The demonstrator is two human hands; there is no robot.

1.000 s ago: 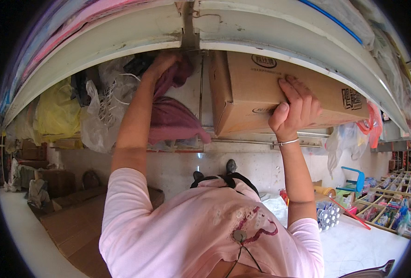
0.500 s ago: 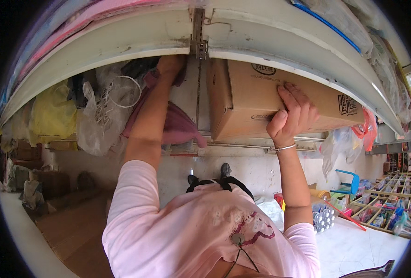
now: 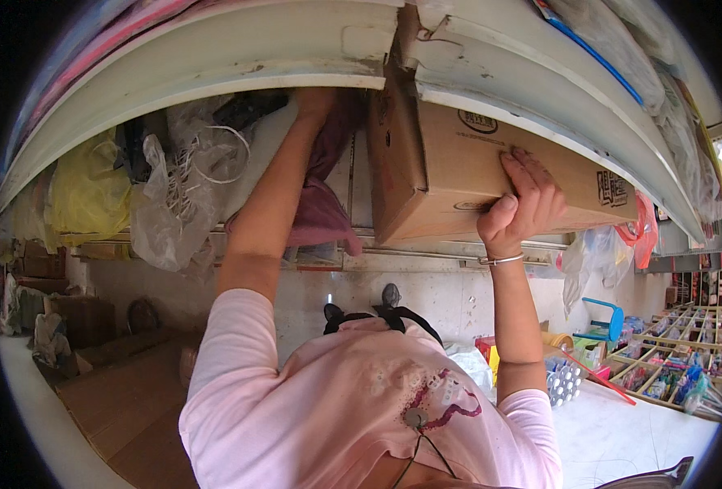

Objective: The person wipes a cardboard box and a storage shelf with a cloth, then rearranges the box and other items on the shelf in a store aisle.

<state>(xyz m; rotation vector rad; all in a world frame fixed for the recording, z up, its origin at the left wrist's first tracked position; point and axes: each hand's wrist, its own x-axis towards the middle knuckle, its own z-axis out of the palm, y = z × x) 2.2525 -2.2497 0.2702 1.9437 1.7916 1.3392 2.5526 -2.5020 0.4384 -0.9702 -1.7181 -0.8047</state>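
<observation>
Beneath the pale metal shelf (image 3: 214, 69), you reach in with both hands well apart. Your right hand (image 3: 528, 196) lies against the cardboard box (image 3: 450, 167), thumb away from its fingers, rather than closing around it. The box sits partly under the shelf's edge, to the right of the maroon cloth (image 3: 320, 213). Your left hand (image 3: 315, 99) is in shadow beside the cloth's upper part, its fingers hidden; whether they grip anything cannot be told. Farther left hang a clear plastic bag (image 3: 165, 224) and a yellow bag (image 3: 92, 200).
</observation>
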